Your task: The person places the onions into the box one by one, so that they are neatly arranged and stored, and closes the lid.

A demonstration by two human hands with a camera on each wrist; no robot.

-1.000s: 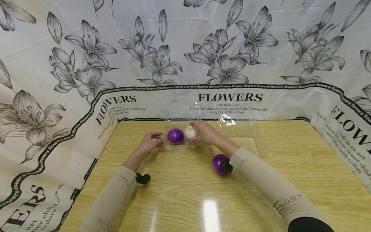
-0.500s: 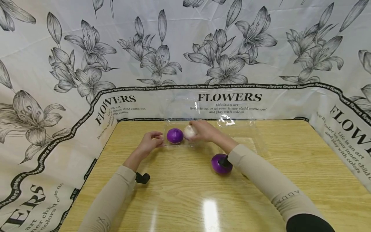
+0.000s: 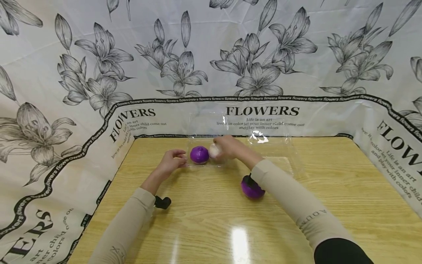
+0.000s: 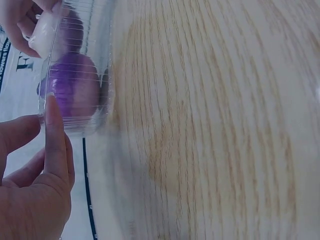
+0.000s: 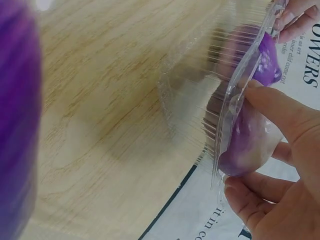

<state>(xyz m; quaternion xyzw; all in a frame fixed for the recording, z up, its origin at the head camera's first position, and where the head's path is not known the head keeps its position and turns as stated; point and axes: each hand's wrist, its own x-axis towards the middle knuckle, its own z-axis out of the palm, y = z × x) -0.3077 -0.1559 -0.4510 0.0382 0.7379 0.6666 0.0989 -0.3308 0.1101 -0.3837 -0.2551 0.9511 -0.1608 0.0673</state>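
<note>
On the table stands a clear plastic clamshell box (image 3: pixel 205 165) with its lid raised. Inside it, at the left, lies a purple onion (image 3: pixel 199 154). My right hand (image 3: pixel 229 147) holds a white onion-like bulb (image 3: pixel 213 150) in the box's right side, beside the purple one. In the right wrist view the bulb (image 5: pixel 257 145) looks partly purple, and its far side is hidden by plastic and fingers. With thumb and index finger, my left hand (image 3: pixel 171 162) pinches the box's left rim. The left wrist view shows the index finger (image 4: pixel 54 135) along the outer wall.
A second purple onion (image 3: pixel 252 189) lies on the table (image 3: pixel 204 212) under my right forearm, partly covered by the black wrist mount. Right of the first box stands another open clear box (image 3: pixel 280 161). A flower-printed cloth (image 3: pixel 184 84) hangs behind and beside the table.
My right hand has turned and shifted slightly left over the white bulb, covering more of it. The right forearm has swung left a little. My left hand stays at the box rim.
</note>
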